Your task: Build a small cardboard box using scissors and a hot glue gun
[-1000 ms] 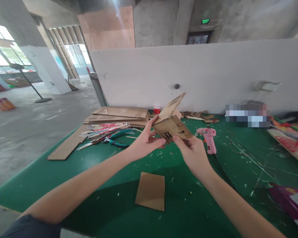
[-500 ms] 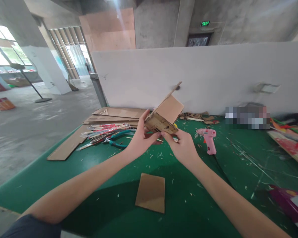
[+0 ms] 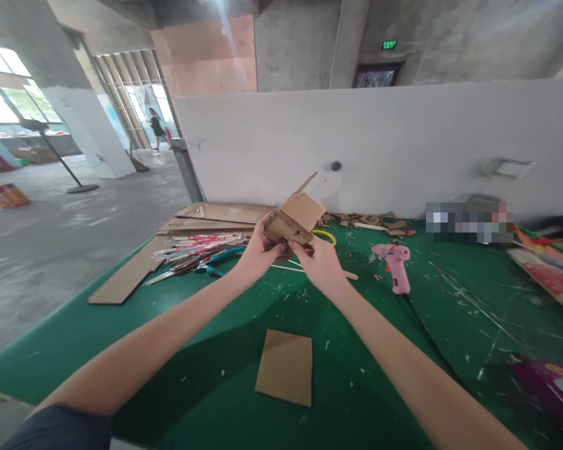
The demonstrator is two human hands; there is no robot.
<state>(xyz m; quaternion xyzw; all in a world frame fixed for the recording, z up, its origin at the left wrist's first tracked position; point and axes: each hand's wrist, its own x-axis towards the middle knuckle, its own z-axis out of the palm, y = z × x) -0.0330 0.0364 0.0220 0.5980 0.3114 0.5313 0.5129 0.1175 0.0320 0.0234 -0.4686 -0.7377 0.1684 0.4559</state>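
A cardboard square (image 3: 284, 369) is lying nearest on the green counter (image 3: 192, 387). Above and beyond it, the left hand (image 3: 257, 256) is pinching the left end of a cardboard assembly (image 3: 287, 227), and the right hand (image 3: 319, 259) its lower right edge. Probably light, stiff but crushable, it is asking for gentle holding by panel edges.

From my end I'm seeing a left hand (image 3: 261, 253) and a right hand (image 3: 321, 262), both bare, each narrowing at the wrist and widening back into a bare left forearm (image 3: 169, 331) and right forearm (image 3: 394, 350). At lower left a dark sleeve (image 3: 59, 428) is showing — bluish grey to my eye, plain and soft-looking — and it's ending in a loose edge, apparently near the elbow. On the right, bare arm is running right out of view.
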